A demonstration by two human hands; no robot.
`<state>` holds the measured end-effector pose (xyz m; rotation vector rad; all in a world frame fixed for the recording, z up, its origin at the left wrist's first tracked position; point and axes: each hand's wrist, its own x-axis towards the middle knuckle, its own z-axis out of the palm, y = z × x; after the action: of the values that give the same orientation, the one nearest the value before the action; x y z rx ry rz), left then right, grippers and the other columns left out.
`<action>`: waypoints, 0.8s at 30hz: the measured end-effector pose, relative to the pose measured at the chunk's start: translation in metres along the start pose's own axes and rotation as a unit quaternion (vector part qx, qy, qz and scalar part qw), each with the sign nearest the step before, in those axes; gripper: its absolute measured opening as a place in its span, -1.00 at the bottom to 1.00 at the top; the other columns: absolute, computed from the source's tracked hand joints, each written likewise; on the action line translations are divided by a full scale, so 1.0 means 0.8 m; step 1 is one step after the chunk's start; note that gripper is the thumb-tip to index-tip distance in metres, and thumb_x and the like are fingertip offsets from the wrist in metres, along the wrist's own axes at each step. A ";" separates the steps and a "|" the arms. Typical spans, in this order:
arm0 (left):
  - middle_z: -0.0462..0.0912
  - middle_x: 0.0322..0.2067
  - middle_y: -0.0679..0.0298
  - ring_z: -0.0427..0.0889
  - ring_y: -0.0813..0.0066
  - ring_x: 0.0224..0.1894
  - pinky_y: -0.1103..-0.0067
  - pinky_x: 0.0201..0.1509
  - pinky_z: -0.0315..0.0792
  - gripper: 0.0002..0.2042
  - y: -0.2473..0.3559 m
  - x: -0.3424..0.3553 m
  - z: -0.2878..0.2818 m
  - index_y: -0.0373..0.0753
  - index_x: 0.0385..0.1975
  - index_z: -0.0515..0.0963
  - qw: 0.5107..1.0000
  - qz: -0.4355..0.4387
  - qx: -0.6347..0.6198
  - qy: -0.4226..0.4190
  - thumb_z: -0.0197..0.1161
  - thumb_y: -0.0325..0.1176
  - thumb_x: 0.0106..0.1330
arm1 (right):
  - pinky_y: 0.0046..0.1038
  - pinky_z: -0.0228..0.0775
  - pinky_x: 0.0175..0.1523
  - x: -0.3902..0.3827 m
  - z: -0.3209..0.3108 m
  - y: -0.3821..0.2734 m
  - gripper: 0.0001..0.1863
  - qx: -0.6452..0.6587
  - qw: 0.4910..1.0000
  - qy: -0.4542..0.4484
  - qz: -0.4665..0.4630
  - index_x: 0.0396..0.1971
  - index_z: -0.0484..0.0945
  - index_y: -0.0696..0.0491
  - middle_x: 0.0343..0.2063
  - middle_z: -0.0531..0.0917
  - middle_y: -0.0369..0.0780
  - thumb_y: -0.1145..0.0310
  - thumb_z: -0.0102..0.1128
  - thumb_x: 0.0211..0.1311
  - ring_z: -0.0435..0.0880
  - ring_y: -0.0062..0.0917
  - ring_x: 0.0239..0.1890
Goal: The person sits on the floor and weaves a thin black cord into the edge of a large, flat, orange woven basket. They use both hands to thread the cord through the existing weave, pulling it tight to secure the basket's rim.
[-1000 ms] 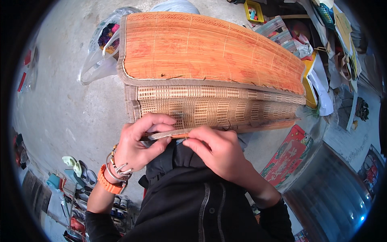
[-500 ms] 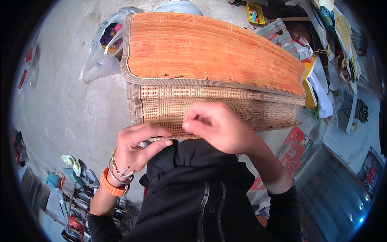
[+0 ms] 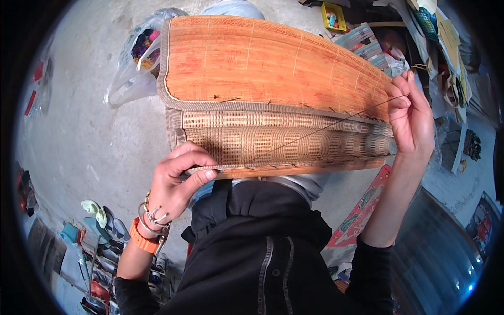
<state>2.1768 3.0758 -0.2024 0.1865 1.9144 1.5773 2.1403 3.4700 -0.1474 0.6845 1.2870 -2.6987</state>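
Observation:
A folded bamboo mat (image 3: 273,63) lies across my lap, its orange slatted face up at the far side and its woven tan backing toward me. With thumb and fingers, my left hand (image 3: 181,168) pinches the near bound edge at its left end. Out at the right, raised beside the mat's far right end, my right hand (image 3: 412,113) has its fingers closed on a dark thread (image 3: 325,127). The thread runs taut and slanting from the near edge up to those fingers. Whether a needle is in them I cannot tell. Dark stitches show along both bound edges.
A clear plastic bag (image 3: 128,79) with colourful yarn-like stuff stands left of the mat. Shoes (image 3: 107,223) crowd a rack at lower left. A yellow basket (image 3: 333,17) and piled papers and boxes (image 3: 367,47) sit at far right. A red printed sheet (image 3: 357,210) lies at the right.
My right hand has swung from the near edge out to the far right, drawing the thread taut. The near edge has tipped up, showing an orange strip below. My left hand keeps its pinch.

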 end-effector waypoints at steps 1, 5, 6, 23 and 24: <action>0.58 -0.39 0.27 0.55 0.48 -0.30 0.58 -0.17 0.41 -0.85 0.000 0.000 0.000 -0.37 -0.36 0.61 1.000 -0.003 0.004 0.002 0.38 -0.43 0.16 | -0.71 0.33 -0.39 -0.001 -0.003 0.002 -0.84 0.002 1.000 0.004 0.001 -0.21 0.40 0.22 -0.44 0.36 -0.28 0.42 -0.04 0.45 0.28 -0.70 -0.48; 0.58 -0.39 0.28 0.54 0.49 -0.30 0.59 -0.18 0.40 -0.85 -0.003 -0.003 0.001 -0.37 -0.40 0.60 1.000 -0.001 -0.021 -0.001 0.39 -0.42 0.16 | -0.69 0.37 -0.38 -0.003 -0.022 0.010 -0.84 -0.013 0.998 0.048 -0.025 -0.20 0.40 0.23 -0.45 0.39 -0.27 0.42 -0.02 0.43 0.32 -0.71 -0.49; 0.58 -0.40 0.28 0.54 0.50 -0.31 0.59 -0.19 0.40 -0.85 -0.003 -0.002 0.000 -0.37 -0.41 0.60 1.000 -0.005 -0.026 0.002 0.39 -0.41 0.16 | -0.68 0.39 -0.38 -0.001 -0.018 0.014 -0.83 -0.021 0.997 0.066 -0.039 -0.19 0.40 0.23 -0.46 0.40 -0.27 0.42 0.00 0.43 0.33 -0.71 -0.50; 0.61 -0.39 0.29 0.55 0.56 -0.30 0.60 -0.17 0.41 -0.84 0.006 -0.004 0.001 -0.38 -0.36 0.59 0.997 -0.043 -0.063 0.003 0.34 -0.40 0.22 | -0.57 0.44 -0.22 0.003 0.090 0.158 -0.87 -0.502 0.745 -0.430 0.088 -0.29 0.62 0.25 -0.35 0.65 -0.19 0.60 0.19 0.15 0.63 -0.55 -0.35; 0.61 -0.39 0.30 0.55 0.58 -0.30 0.61 -0.17 0.42 -0.84 0.007 -0.005 0.001 -0.37 -0.36 0.59 0.996 -0.056 -0.072 0.005 0.34 -0.40 0.24 | -0.56 0.44 -0.19 0.005 0.091 0.160 -0.87 -0.488 0.749 -0.430 0.125 -0.29 0.62 0.26 -0.34 0.65 -0.20 0.59 0.19 0.15 0.62 -0.55 -0.32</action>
<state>2.1791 3.0761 -0.1953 0.0095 1.7767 1.6351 2.1426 3.3332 -0.2014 -0.4429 1.7468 -1.3638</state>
